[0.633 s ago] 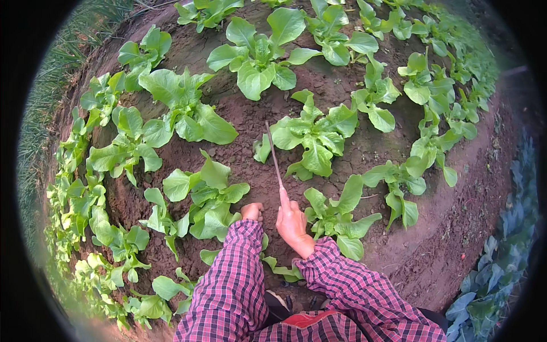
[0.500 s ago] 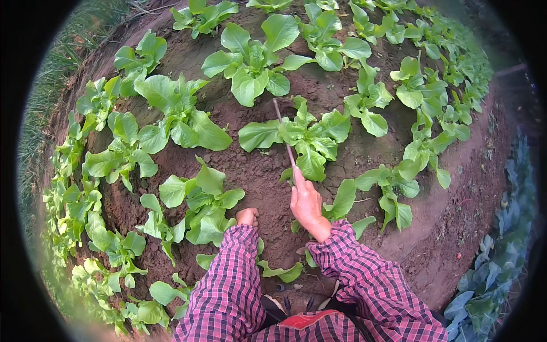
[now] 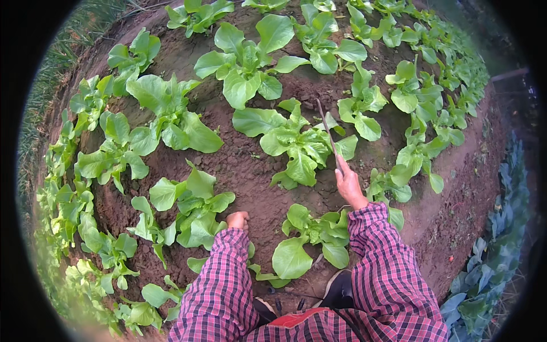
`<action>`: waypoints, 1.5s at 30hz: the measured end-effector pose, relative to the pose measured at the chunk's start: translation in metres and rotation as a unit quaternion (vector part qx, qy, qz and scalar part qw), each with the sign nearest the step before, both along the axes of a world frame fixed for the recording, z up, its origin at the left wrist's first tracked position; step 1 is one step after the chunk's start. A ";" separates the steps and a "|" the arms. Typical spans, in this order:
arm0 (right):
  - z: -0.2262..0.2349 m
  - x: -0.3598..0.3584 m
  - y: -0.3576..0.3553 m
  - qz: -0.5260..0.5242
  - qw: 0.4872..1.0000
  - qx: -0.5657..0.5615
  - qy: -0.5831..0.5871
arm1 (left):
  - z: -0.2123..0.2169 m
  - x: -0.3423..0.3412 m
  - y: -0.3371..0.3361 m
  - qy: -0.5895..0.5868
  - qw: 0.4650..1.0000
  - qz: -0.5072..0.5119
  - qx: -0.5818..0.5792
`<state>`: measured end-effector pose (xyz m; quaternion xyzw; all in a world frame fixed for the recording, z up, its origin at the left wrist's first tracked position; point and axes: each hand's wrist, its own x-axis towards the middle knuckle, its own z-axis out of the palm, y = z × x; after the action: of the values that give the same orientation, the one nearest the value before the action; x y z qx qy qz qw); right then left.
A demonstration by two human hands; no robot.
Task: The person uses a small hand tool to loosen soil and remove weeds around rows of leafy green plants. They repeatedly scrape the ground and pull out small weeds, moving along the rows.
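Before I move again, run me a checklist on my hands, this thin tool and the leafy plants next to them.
1. Right hand gripping the thin tool: ok, its fingers are closed round the near end.
2. Thin tool off the soil: cannot tell, the view does not show the far end's height.
3. Thin tool clear of the middle plant: cannot tell, it crosses the right-hand leaves in view, but contact is unclear.
4. Left hand empty: cannot tell, it is curled with the palm hidden.
5. Hands well apart: ok, soil shows between them.
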<state>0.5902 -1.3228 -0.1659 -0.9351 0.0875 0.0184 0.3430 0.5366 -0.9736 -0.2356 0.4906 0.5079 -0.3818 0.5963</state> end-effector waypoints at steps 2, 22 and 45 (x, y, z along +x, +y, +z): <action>0.017 -0.033 -0.003 -0.010 0.998 -0.019 0.065 | -0.008 -0.002 0.003 0.004 1.000 0.001 -0.006; -0.014 -0.026 -0.003 -0.031 0.998 -0.048 0.028 | 0.002 0.001 0.002 -0.007 1.000 0.008 0.004; 0.063 -0.210 -0.006 -0.090 0.991 -0.071 0.063 | 0.000 0.002 0.005 -0.031 0.999 -0.008 -0.012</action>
<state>0.3798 -1.3289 -0.1027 -0.9424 0.1937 0.0401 0.2697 0.5385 -0.9688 -0.2359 0.4991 0.4803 -0.3773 0.6148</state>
